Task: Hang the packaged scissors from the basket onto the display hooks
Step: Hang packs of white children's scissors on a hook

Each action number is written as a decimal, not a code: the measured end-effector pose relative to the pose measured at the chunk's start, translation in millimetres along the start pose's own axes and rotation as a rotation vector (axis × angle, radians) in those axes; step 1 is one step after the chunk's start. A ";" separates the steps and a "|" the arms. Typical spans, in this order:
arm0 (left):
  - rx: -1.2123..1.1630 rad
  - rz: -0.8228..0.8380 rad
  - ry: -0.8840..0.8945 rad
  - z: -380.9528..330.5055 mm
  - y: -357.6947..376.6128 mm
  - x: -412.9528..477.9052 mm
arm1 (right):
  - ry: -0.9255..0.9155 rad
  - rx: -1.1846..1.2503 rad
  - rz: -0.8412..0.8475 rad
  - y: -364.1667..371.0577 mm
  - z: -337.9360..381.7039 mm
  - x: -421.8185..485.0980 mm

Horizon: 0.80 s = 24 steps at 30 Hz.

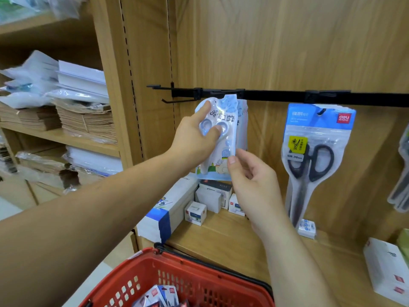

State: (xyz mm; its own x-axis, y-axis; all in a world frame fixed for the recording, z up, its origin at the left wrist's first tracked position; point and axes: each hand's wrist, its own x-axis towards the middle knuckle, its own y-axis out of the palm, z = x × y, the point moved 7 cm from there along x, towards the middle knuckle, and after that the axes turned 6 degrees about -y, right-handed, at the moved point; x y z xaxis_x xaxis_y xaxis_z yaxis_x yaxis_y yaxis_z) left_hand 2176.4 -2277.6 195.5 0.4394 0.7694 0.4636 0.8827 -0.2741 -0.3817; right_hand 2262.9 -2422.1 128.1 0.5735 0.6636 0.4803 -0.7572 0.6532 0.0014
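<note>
Fingers [207, 105] of the left hand [194, 140] are wrapped round the upper part of the pale-blue scissors pack [223, 151], with the thumb pressed on the front over the two handle loops — a firm grasp. Just left of them, one bare hook [174, 100] pokes out from the black rail [287, 96]. The pack is held upright in front of the wooden back panel, its top edge right up at the rail. Whether its hole is over a hook yet, I cannot tell. Behind it hangs at least one second pack [243, 120] of the same kind.

Over to the right hand [252, 182] — thumb and forefinger pinch the pack's lower right edge, steadying it. I judge the pack light and floppy: thin glossy film, slippery, stiff only where the scissors lie. A hold near the top by the hang hole looks best, with the bottom guided.

Further right, one black-handled scissors pack [316, 156] hangs at the front of its hook, and one more pack [401, 185] is cut off at the edge. Down below, one red basket [199, 275] holds several more packs [159, 295], too jumbled to count.
</note>
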 end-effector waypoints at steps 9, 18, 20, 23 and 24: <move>0.200 -0.021 -0.025 9.9 9.2 23.4 | -0.050 -0.096 -0.112 -10.8 -9.3 2.0; 0.257 -0.042 0.024 29.6 28.9 1.8 | -0.077 -0.326 -0.052 -16.3 -10.9 -3.7; 0.219 -0.023 0.020 42.4 22.3 -19.0 | -0.075 -0.370 -0.021 -13.7 -13.3 -7.4; 0.181 0.025 -0.020 72.2 12.0 -64.0 | -0.063 -0.430 0.046 -4.7 -23.3 -15.7; 0.170 0.047 -0.052 85.5 9.4 -82.8 | -0.061 -0.451 0.070 0.0 -28.2 -20.3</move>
State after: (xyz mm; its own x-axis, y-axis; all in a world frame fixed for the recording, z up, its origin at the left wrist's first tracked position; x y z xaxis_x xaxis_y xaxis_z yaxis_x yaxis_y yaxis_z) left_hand 2134.0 -2294.5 85.2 0.4663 0.7879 0.4023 0.8188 -0.2123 -0.5334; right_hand 2260.2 -2425.3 93.7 0.4955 0.6982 0.5167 -0.5739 0.7097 -0.4086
